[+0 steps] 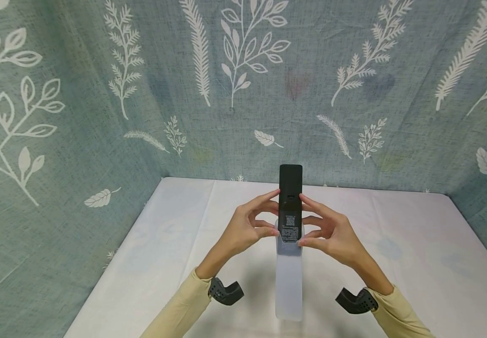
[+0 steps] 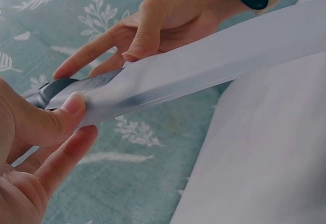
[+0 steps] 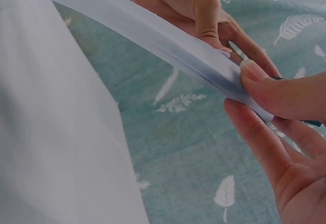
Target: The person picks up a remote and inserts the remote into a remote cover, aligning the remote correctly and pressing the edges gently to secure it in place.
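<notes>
A black remote control (image 1: 290,180) stands upright with its back toward me, showing a white printed label and code. Its lower end sits in the mouth of a long translucent sleeve (image 1: 289,286) that hangs below it. My left hand (image 1: 245,227) pinches the left edges, its thumb on the sleeve's mouth and its upper fingertips along the remote. On the opposite side, my right hand (image 1: 332,232) does the same with thumb and fingers. In the left wrist view the sleeve (image 2: 204,63) looks flat and bends slightly. Fingers partly hide the sleeve's mouth.
A white-covered table (image 1: 226,291) lies under the hands. Blue-green cloth (image 1: 243,136) with white leaf prints hangs behind it and at both sides. Each wrist wears a black band-mounted device (image 1: 226,292).
</notes>
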### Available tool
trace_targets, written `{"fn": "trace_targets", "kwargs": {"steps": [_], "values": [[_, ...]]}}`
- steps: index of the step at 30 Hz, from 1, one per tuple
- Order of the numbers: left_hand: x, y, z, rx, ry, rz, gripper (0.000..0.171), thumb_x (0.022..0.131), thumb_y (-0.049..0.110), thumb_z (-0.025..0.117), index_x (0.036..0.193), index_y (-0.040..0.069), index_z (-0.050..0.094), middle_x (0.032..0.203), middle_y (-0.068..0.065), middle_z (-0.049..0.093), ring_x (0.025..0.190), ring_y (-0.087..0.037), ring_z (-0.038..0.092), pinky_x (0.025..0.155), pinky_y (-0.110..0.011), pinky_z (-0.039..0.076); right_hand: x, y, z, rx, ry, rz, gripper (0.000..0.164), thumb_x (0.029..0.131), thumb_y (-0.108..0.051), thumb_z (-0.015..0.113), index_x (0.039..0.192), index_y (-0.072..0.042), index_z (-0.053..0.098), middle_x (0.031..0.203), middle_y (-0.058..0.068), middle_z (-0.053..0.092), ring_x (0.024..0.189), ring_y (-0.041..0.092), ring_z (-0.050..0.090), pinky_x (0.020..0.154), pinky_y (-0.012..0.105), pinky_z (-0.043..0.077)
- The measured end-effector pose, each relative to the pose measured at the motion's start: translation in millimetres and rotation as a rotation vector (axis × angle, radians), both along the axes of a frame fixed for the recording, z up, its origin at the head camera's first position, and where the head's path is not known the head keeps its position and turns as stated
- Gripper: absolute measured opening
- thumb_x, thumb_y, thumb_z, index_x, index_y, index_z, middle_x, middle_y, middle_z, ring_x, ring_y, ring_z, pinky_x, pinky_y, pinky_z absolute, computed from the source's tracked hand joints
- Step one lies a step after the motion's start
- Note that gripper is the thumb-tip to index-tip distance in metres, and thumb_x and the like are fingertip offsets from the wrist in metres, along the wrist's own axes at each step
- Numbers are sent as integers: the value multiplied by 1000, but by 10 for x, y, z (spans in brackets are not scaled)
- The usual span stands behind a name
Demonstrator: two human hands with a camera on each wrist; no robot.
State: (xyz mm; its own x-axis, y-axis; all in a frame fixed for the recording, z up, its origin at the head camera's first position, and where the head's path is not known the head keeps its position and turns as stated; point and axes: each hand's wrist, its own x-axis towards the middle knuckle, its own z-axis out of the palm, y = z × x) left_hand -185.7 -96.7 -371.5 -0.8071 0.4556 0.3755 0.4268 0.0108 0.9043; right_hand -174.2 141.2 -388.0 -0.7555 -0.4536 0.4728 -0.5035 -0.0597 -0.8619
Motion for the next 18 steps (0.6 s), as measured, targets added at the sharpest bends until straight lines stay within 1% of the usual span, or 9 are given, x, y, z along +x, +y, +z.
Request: {"fn": "trace_targets", "kwargs": {"steps": [2, 7, 9, 11, 18], "values": [[13, 0, 19, -2, -3, 0, 82, 72, -14, 73, 144, 10, 41, 115, -17, 61, 105, -29, 58, 80, -36, 56, 0, -1, -2, 2, -4, -4, 88, 72, 14, 74, 147, -6, 33, 134, 24, 45, 102, 23, 64, 69, 41, 58], [110, 8, 172, -11, -7, 2, 79, 72, -16, 72, 142, 1, 40, 113, -22, 61, 104, -33, 58, 80, -37, 56, 3, -4, -1, 2, -15, -13, 87, 72, 14, 74, 147, -7, 34, 133, 24, 46, 102, 23, 64, 70, 41, 58], [140, 12, 221, -12, -6, 5, 78, 72, -16, 72, 142, 0, 39, 113, -22, 61, 103, -33, 58, 80, -36, 56, 5, -6, 0, -1, -18, -13, 87, 72, 14, 74, 147, -7, 34, 133, 24, 46, 102, 23, 64, 70, 41, 58], [145, 14, 228, -12, -9, 8, 78, 72, -16, 72, 142, 0, 40, 112, -22, 61, 103, -33, 58, 80, -36, 56, 7, -8, 1, -5, -20, -11, 87, 72, 14, 74, 147, -6, 34, 133, 24, 46, 102, 23, 64, 71, 41, 58], [5, -10, -11, 6, 7, 3, 82, 72, -10, 76, 142, 17, 43, 112, -11, 63, 103, -23, 59, 79, -37, 56, 10, -13, 3, -12, -21, -9, 86, 72, 15, 73, 146, -5, 34, 132, 25, 46, 102, 23, 64, 71, 42, 58]]}}
